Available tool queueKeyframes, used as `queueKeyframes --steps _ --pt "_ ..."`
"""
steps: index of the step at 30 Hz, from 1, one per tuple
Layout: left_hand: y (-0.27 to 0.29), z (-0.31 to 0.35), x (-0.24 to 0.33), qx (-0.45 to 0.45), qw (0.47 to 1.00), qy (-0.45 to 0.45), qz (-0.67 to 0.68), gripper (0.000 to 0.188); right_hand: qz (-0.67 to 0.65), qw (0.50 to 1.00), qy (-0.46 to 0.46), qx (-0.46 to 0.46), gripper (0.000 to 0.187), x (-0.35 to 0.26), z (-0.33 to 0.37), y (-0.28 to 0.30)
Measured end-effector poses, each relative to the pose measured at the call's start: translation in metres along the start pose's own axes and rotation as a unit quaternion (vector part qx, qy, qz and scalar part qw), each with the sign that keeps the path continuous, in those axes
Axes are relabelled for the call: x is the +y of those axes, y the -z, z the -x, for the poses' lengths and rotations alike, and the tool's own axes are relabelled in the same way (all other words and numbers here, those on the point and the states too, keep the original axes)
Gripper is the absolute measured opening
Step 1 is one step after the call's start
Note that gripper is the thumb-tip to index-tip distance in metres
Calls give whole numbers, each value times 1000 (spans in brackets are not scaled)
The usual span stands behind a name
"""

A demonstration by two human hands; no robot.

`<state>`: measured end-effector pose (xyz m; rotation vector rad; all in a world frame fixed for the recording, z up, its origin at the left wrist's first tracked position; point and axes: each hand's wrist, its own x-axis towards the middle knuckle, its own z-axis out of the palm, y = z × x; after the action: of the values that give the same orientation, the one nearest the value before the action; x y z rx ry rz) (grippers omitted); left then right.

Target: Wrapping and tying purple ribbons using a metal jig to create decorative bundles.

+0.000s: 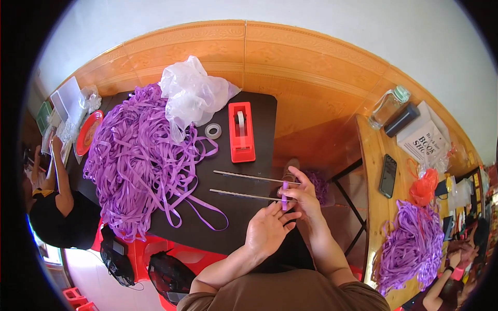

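Two thin metal rods [244, 194] with twisted left parts point leftward over the dark table, nearly parallel and a little apart. Their right ends reach my right hand [309, 199], whose fingers are closed around them, one finger raised. A short purple ribbon band [285, 195] lies across both rods close to my fingers. Just left of and below it is my left hand [267, 230], palm up with its fingers spread, the fingertips near the band's lower end; whether they touch it I cannot tell. A big heap of purple ribbon [140, 160] covers the table's left, one loop trailing toward my left hand.
On the dark table [264, 124] are a red tape dispenser [241, 145], a tape roll [212, 131] and a white plastic bag [189, 93]. The wooden table [369, 166] at right bears a phone [387, 176], a bottle and more purple ribbon [410, 249]. Other people sit at both sides.
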<state>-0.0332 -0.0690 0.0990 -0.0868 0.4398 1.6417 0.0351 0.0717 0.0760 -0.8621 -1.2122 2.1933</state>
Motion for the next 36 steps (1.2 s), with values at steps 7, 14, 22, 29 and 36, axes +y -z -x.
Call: queueKeyframes --steps 7,14,22,29,36 --pt "-2 -1 2 -1 1000 0 7 49 -16 1000 10 -22 78 2 -3 5" --pt "2 -3 -1 0 1000 2 18 52 -160 979 -44 -116 61 16 -12 14" --pt "2 -2 0 1 1000 2 10 58 -340 916 -86 -194 56 27 -21 10" --pt "-2 -1 1 0 1000 4 5 59 -332 909 -71 -243 59 35 -24 13" --pt "1 -3 1 -5 1000 1 11 55 -208 961 -50 -177 67 21 -18 15"
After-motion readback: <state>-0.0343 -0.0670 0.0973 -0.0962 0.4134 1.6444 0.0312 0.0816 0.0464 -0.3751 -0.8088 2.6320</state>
